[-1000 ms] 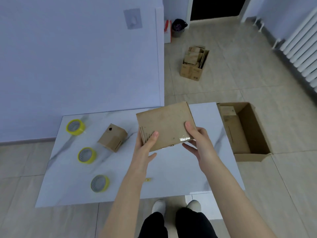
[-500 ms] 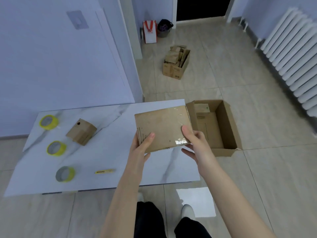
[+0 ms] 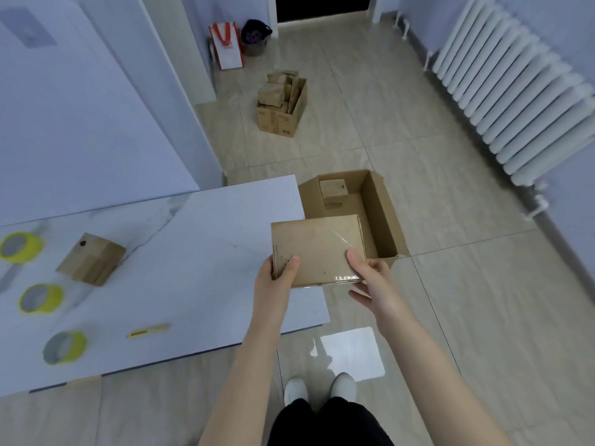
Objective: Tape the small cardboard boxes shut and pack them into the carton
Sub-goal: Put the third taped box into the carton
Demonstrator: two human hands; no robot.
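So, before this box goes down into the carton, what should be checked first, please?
1. Grip: left hand and right hand both hold the flat box: ok.
2. Seal: clear tape shines on its top; full seal: cannot tell.
3. Room: carton holds one small box at the far end, bare bottom nearer: ok.
4. Alignment: its left part overlaps the table in this view: cannot tell.

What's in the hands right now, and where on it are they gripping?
Both hands hold one flat cardboard box. The left hand grips its near-left corner and the right hand its near-right corner, each with the thumb on top.
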